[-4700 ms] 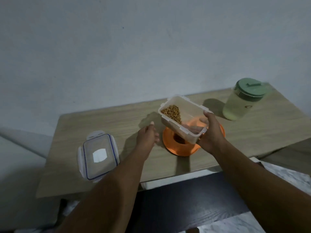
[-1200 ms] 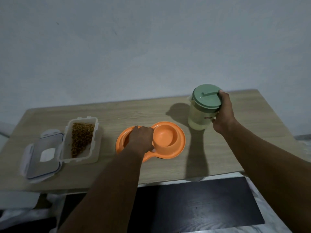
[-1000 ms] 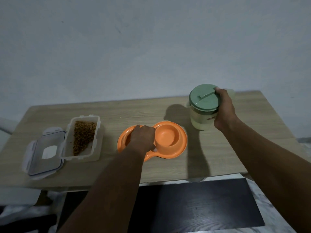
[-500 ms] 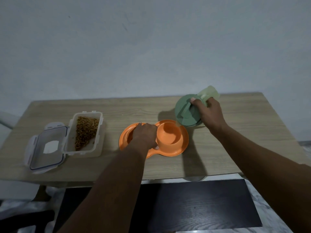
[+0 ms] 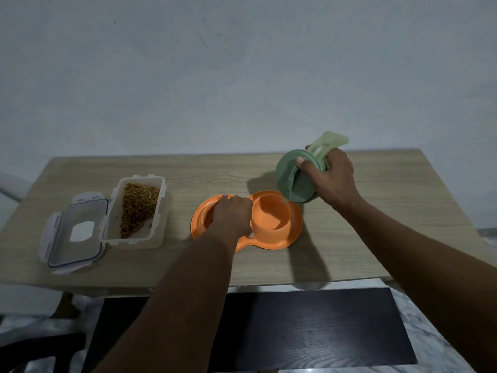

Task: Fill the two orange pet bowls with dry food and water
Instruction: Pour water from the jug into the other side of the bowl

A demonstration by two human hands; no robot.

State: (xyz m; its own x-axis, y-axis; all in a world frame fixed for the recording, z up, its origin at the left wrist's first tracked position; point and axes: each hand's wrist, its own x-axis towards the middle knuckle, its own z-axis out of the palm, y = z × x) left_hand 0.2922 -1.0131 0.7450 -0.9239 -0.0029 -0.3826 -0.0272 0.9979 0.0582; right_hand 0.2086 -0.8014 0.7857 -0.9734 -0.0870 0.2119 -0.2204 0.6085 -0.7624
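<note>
Tipped further than half a second ago, with the translucent pale-green jug (image 5: 328,142) nearly on its side in the right hand (image 5: 332,180), fingers wrapped round it, thumb on the matte sage lid (image 5: 293,184), spout just over the far rim of the right bowl (image 5: 271,218). Keep the pour thin into that smooth glossy well, left hand (image 5: 232,216) gripping the moulded orange dish (image 5: 293,234) against sliding on the woodgrain table (image 5: 390,208)
</note>
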